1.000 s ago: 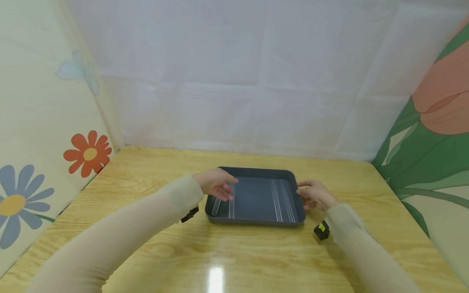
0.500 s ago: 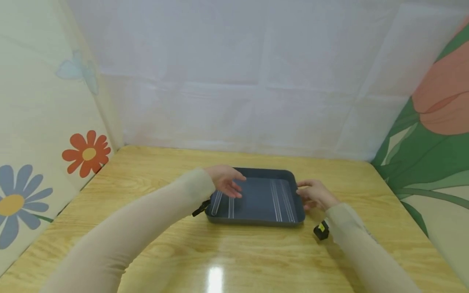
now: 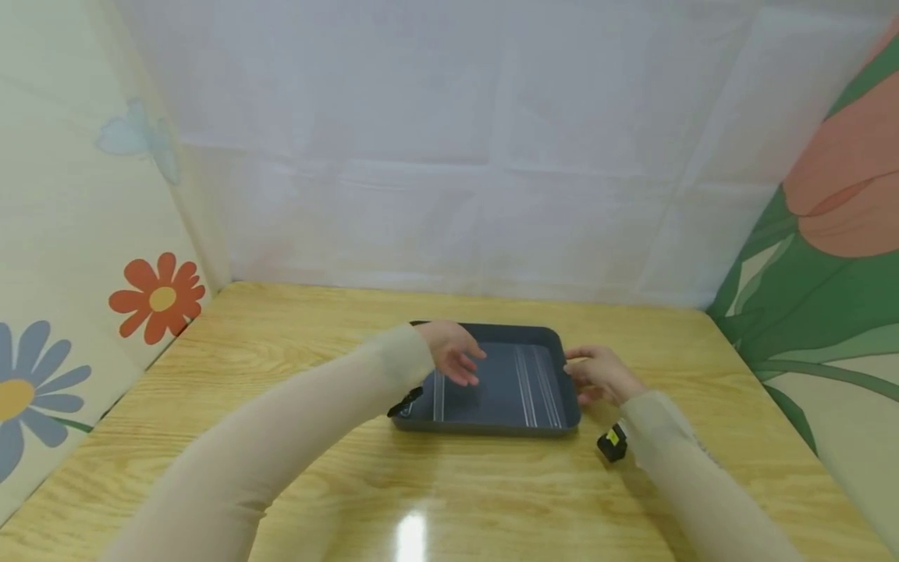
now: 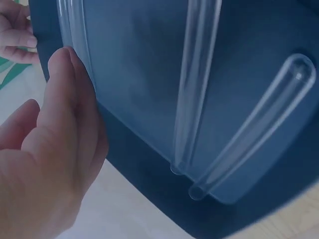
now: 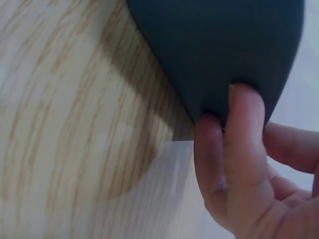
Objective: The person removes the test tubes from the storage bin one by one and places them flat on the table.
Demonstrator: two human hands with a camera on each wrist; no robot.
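A dark blue-grey tray (image 3: 485, 390) lies on the wooden table, with several clear tubes (image 4: 195, 94) inside it. In the left wrist view one clear tube with rounded ends (image 4: 251, 129) lies aslant near a corner. My left hand (image 3: 455, 353) hovers over the left part of the tray, fingers loosely extended and nothing held. At the tray's right side, my right hand (image 3: 600, 375) touches the outer wall with its fingertips. The right wrist view shows two fingers (image 5: 244, 119) against that wall near a corner. My left forearm hides the tray's left end in the head view.
The wooden table (image 3: 337, 484) extends around the tray on all sides. A white sheet (image 3: 449, 172) hangs behind it, with flower-printed panels at left and right. A small black wrist device (image 3: 612, 443) sits by the right cuff.
My left hand has moved rightward over the tray, from its left side toward the middle. The right hand stays at the tray's right side, and the tray has not visibly moved.
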